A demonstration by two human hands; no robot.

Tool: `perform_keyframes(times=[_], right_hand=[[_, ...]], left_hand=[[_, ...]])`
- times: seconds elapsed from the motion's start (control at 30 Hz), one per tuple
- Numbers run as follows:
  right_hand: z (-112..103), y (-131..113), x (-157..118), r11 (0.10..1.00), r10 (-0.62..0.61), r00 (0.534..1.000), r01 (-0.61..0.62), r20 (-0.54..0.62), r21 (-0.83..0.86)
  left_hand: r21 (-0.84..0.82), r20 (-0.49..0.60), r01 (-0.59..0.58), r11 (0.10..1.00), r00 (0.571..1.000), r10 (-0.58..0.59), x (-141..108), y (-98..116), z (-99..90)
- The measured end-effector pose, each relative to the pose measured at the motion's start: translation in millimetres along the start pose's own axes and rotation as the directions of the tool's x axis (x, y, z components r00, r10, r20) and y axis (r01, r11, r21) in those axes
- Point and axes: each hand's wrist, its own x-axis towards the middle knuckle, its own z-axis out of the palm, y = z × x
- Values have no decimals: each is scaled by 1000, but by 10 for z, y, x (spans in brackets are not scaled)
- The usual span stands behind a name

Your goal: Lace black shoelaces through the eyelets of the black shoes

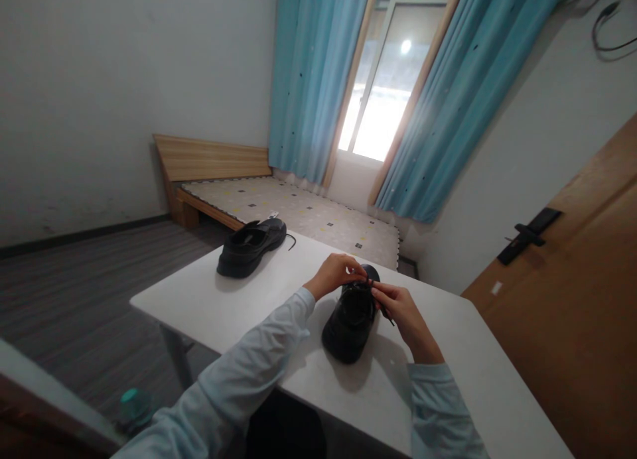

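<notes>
A black shoe (348,323) stands on the white table in front of me, its heel toward me and its toe pointing away. Over its front, my left hand (338,274) pinches the dark shoelace from the left side. My right hand (401,306) comes in from the right, fingers closed on the lace too, and a loose lace end (387,314) hangs below them. The fingertips of both hands nearly meet above the laces. Farther left on the table sits a second black shoe (251,248), with a lace end lying beside its toe.
The white table (279,286) has its front edge close to my body. Beyond it is a bed (308,210) with a wooden headboard. A wooden door (572,293) with a black handle stands at the right. A teal-capped container (132,402) is at lower left.
</notes>
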Motion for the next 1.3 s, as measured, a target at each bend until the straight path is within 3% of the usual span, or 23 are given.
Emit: perform_keyframes(times=[0.23, 0.4, 0.6, 0.7, 0.8, 0.9, 1.0, 1.13, 1.3], right_hand=[[-3, -37, -17, 962, -182, 983, 179, 7, -207], [15, 10, -8, 924, -221, 975, 216, 21, -315], [68, -2, -54, 711, -328, 945, 233, -18, -664], [118, -16, -85, 629, -386, 922, 260, -4, -733], [154, -3, -97, 602, -436, 900, 287, -6, -745], [172, 2, -94, 624, -469, 882, 303, -35, -720], [175, -24, -86, 701, -464, 880, 295, -101, -649], [155, -48, -66, 830, -379, 906, 243, -188, -502], [109, -18, -35, 930, -268, 945, 203, -187, -308]], left_hand=[[-128, 90, 189, 974, 980, -178, -17, 111, -24], [-221, 164, 265, 939, 959, -232, -23, 115, -15], [-270, 231, 270, 924, 950, -210, -25, 106, -43], [-302, 285, 276, 913, 940, -190, -31, 97, -71], [-310, 314, 268, 912, 934, -169, -34, 95, -91], [-283, 312, 257, 924, 936, -165, -30, 102, -93], [-228, 264, 207, 952, 954, -144, -25, 112, -81], [-221, 260, 202, 954, 955, -142, -24, 128, -60], [-260, 297, 223, 940, 944, -142, -29, 169, -55]])
